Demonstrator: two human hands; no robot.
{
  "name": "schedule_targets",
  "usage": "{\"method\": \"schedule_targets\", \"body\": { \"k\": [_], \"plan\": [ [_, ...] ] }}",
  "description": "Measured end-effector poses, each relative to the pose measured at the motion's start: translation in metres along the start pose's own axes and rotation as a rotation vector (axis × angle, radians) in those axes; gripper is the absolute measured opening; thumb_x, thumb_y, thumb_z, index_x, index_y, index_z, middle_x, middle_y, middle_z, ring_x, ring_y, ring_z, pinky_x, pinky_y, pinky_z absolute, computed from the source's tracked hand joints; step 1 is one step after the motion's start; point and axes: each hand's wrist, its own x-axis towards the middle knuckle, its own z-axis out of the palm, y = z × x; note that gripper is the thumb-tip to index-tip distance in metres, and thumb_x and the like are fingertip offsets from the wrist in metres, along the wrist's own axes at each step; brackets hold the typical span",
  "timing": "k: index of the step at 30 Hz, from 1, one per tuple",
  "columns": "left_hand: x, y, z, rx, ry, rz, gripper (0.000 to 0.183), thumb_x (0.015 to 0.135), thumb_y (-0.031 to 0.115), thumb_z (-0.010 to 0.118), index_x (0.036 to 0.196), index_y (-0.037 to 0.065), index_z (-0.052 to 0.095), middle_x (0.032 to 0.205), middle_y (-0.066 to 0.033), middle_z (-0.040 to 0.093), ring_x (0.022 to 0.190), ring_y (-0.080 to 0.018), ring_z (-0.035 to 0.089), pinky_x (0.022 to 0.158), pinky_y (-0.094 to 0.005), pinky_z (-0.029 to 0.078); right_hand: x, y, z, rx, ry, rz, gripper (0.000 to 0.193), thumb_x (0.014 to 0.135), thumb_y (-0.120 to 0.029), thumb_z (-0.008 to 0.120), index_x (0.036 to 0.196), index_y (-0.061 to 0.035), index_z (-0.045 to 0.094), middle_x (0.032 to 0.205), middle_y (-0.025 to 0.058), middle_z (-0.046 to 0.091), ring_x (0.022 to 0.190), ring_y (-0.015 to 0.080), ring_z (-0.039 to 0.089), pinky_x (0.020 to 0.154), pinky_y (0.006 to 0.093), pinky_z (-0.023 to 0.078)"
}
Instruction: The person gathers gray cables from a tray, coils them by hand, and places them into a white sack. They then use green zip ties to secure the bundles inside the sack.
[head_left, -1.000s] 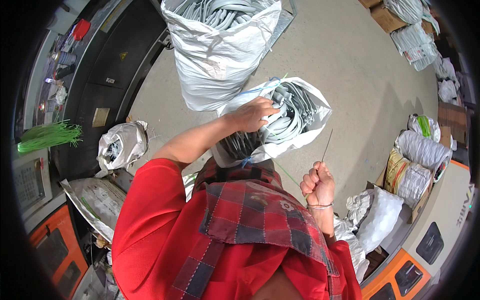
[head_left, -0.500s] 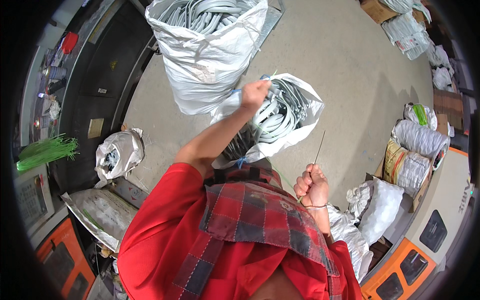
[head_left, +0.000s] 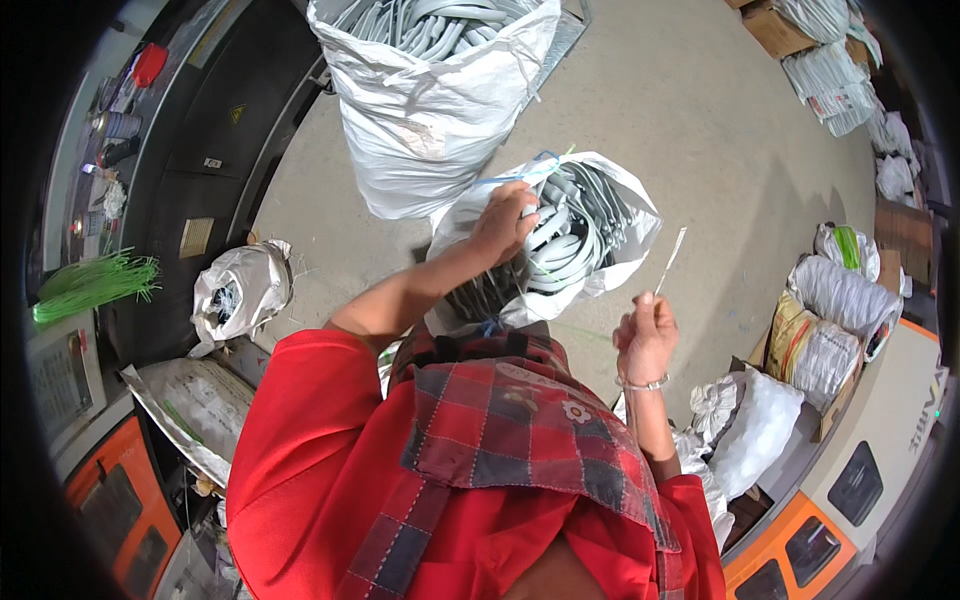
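In the head view, the smaller white sack (head_left: 565, 303) stands on the floor (head_left: 690, 130) just in front of the person, its mouth wide and packed with grey curved strips (head_left: 565, 250). The left hand (head_left: 503, 225) lies over its left side, fingers bent inward at the strips and rim; whether they grip anything, I cannot tell. That hand and forearm cover part of the sack's mouth, and the plaid apron (head_left: 520, 420) stands before its near side. The right hand (head_left: 648, 335), off to the right of the sack, pinches a thin pale rod (head_left: 671, 260) between thumb and fingers, tip upward.

A larger white sack (head_left: 415, 140), full of similar grey pieces, stands close beyond the smaller one, crowding its far left side. A blue cord (head_left: 545, 158) lies at the smaller sack's far rim. Leftward are a small whitish bag (head_left: 250, 285), a black cabinet (head_left: 215, 130) and a bundle of green strands (head_left: 95, 285). Along the right, a plump white bag (head_left: 757, 430), wrapped rolls (head_left: 845, 300) and an orange-and-beige machine (head_left: 875, 420) line the floor's edge; cardboard boxes (head_left: 775, 35) sit farther off.
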Motion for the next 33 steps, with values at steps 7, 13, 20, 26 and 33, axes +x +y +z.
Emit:
{"method": "schedule_targets", "body": {
  "k": [7,13,20,26,33],
  "plan": [
    [-0.034,0.031,-0.013,-0.215,-0.093,-0.416,0.041,0.069,0.006,0.068,0.105,0.002,0.048,0.086,-0.0125,0.057,0.081,-0.0281,0.056,0.073,-0.0377,0.044,0.072,0.053,0.055,-0.683,-0.034,-0.415,0.032,0.088,-0.022,0.057,0.067,0.0013,0.048,0.053,0.0086,0.044,0.052,0.0142,0.036,0.049,0.0323,0.035],
    [-0.039,0.025,0.002,-0.471,0.008,-0.524,0.042,0.074,-0.002,0.062,0.111,-0.004,0.042,0.08,-0.0117,0.06,0.068,-0.017,0.061,0.063,-0.0271,0.047,0.079,0.082,0.089,-1.09,0.111,-0.547,0.022,0.087,-0.029,0.054,0.084,-0.0072,0.055,0.065,0.0168,0.06,0.061,0.038,0.059,0.055,0.0452,0.044],
    [-0.044,0.019,0.001,-0.412,-0.014,-0.506,0.043,0.073,0.0,0.063,0.111,-0.002,0.043,0.077,-0.0162,0.062,0.072,-0.0316,0.062,0.062,-0.0377,0.048,0.073,0.085,0.094,-1.307,0.039,-0.447,0.033,0.078,-0.036,0.064,0.099,-0.0132,0.054,0.067,0.0119,0.064,0.064,0.0319,0.063,0.059,0.0418,0.047],
    [-0.043,0.02,0.002,-0.293,-0.04,-0.513,0.041,0.074,0.0,0.063,0.11,-0.001,0.045,0.077,-0.015,0.062,0.07,-0.029,0.062,0.062,-0.0359,0.049,0.079,0.082,0.107,-1.4,0.074,-0.227,0.04,0.077,-0.045,0.061,0.096,-0.0117,0.052,0.072,0.0121,0.065,0.072,0.0334,0.063,0.065,0.0436,0.047],
    [-0.04,0.012,0.013,-0.282,-0.044,-0.491,0.039,0.074,0.0,0.063,0.109,-0.001,0.047,0.078,-0.0139,0.064,0.069,-0.0273,0.064,0.061,-0.0334,0.049,0.092,0.083,0.11,-1.445,0.14,-0.181,0.041,0.079,-0.049,0.054,0.093,-0.0109,0.056,0.077,0.0138,0.066,0.077,0.0341,0.064,0.07,0.0434,0.047]
  ]
}}
